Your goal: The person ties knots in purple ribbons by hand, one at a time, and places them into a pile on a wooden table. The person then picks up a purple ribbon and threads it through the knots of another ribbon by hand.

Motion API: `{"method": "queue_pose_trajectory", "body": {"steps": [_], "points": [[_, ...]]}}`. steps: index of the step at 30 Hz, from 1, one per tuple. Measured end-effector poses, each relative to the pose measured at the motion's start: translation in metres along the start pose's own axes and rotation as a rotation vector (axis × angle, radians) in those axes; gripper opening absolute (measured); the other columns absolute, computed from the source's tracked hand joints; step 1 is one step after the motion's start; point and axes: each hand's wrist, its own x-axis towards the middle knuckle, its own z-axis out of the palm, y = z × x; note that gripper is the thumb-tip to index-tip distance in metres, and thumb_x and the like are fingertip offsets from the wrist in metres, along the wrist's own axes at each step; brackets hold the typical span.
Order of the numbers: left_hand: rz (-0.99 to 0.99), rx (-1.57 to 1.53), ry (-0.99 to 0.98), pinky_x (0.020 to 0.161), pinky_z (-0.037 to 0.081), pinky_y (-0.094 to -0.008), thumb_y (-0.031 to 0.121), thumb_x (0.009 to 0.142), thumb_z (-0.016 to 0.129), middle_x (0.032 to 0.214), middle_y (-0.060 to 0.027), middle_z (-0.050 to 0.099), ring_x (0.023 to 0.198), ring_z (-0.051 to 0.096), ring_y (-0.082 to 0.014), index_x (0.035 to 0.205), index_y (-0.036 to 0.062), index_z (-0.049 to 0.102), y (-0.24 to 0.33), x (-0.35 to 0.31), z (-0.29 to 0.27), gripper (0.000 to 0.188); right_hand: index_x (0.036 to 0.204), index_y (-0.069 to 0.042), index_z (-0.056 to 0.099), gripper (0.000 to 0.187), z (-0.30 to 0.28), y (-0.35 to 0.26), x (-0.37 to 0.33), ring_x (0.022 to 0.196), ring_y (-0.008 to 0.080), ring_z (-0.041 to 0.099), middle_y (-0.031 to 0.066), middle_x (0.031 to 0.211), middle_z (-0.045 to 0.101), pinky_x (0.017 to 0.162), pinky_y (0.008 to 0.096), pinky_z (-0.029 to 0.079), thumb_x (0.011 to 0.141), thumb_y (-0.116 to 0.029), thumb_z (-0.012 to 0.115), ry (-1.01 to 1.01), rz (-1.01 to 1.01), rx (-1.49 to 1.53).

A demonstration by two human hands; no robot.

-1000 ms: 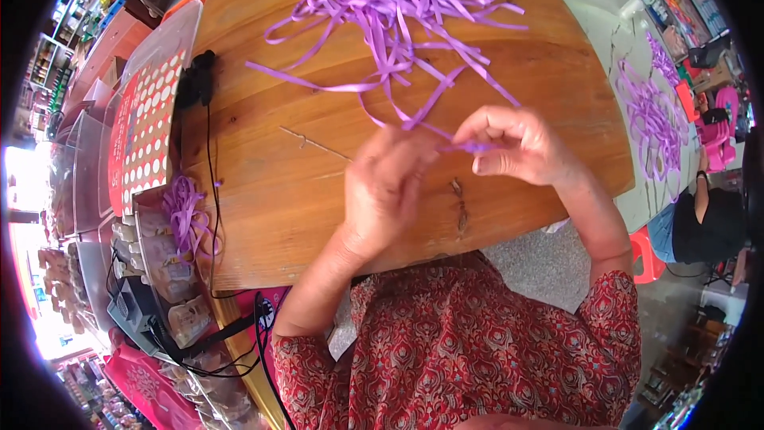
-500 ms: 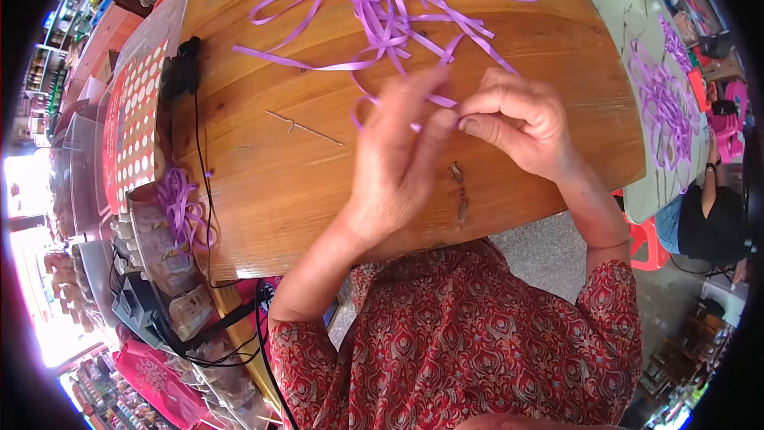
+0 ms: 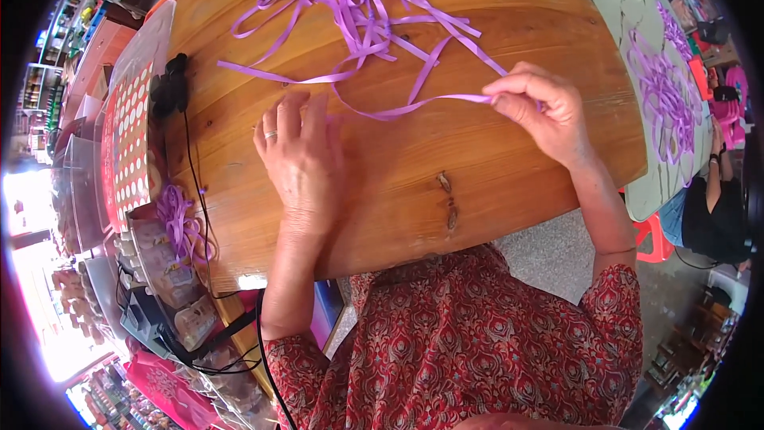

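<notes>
My right hand pinches the end of a narrow purple ribbon between thumb and fingers, raised over the wooden table. From there the ribbon sags leftward in a shallow curve toward a large tangle of purple ribbons at the far side. Back up and fingers a little apart, my left hand is low over the left part of the table, open. A ring shows on one of its fingers. The tabletop right beneath its fingers is hidden.
A smaller bunch of purple ribbon hangs at the left edge near a black cable and a polka-dot box. On the right, a pale table bears more purple ribbon. Another person is beyond it.
My hands have moved apart. The left has let go of the ribbon and gone left, over where a thin knotted stick-like piece lay, now out of sight. My right hand has drawn the ribbon slightly right.
</notes>
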Motion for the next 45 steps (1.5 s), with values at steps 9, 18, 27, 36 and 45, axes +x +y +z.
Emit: {"method": "queue_pose_trajectory", "body": {"steps": [9, 18, 27, 36, 45], "points": [[-0.589, -1.722, -0.509, 0.072, 0.043, -0.0231, 0.011, 0.09, 0.058, 0.092, -0.0016, 0.058, 0.083, 0.053, -0.0106, 0.111, 0.0018, 0.058, 0.081, 0.015, 0.009, 0.022, 0.089, -0.001, 0.065, 0.022, 0.017, -0.028, 0.005, 0.063, 0.0197, 0.055, 0.0077, 0.074, 0.061, 0.055, 0.03, 0.044, 0.069, -0.001, 0.074, 0.03, -0.286, -0.158], [-0.104, -0.682, -0.227, 0.062, 0.041, -0.0288, 0.002, 0.08, 0.064, 0.084, -0.0085, 0.056, 0.073, 0.052, -0.0188, 0.092, 0.0027, 0.063, 0.034, 0.01, 0.007, 0.013, 0.088, 0.0, 0.066, 0.019, -0.005, -0.007, -0.006, 0.064, 0.0191, 0.055, 0.0077, 0.074, 0.061, 0.055, 0.0289, 0.043, 0.07, -0.001, 0.073, 0.007, -0.207, -0.172], [-0.635, -1.776, -0.547, 0.07, 0.045, -0.0229, 0.007, 0.09, 0.057, 0.094, -0.0053, 0.06, 0.078, 0.055, -0.0118, 0.111, 0.0, 0.057, 0.087, 0.013, 0.01, 0.022, 0.089, -0.001, 0.066, 0.024, 0.014, -0.02, -0.001, 0.064, 0.0193, 0.055, 0.0075, 0.075, 0.06, 0.056, 0.0302, 0.044, 0.068, -0.004, 0.076, 0.013, -0.344, -0.178], [-0.688, -1.65, -0.409, 0.056, 0.035, -0.0189, 0.007, 0.086, 0.063, 0.076, 0.0045, 0.058, 0.063, 0.043, -0.0035, 0.09, 0.0038, 0.066, 0.075, 0.01, 0.011, 0.006, 0.096, 0.0, 0.065, 0.025, 0.001, -0.013, 0.002, 0.068, 0.0186, 0.057, 0.0079, 0.077, 0.061, 0.06, 0.0278, 0.045, 0.073, -0.003, 0.072, -0.014, -0.255, -0.148], [-0.858, -1.724, -0.445, 0.055, 0.035, -0.0154, 0.005, 0.084, 0.067, 0.074, 0.0068, 0.058, 0.063, 0.044, 0.0, 0.091, 0.004, 0.067, 0.076, 0.008, 0.013, 0.008, 0.104, 0.001, 0.065, 0.029, -0.014, -0.008, 0.0, 0.079, 0.0212, 0.061, 0.0105, 0.092, 0.065, 0.068, 0.0286, 0.048, 0.076, -0.004, 0.069, -0.005, -0.319, -0.245]]}}
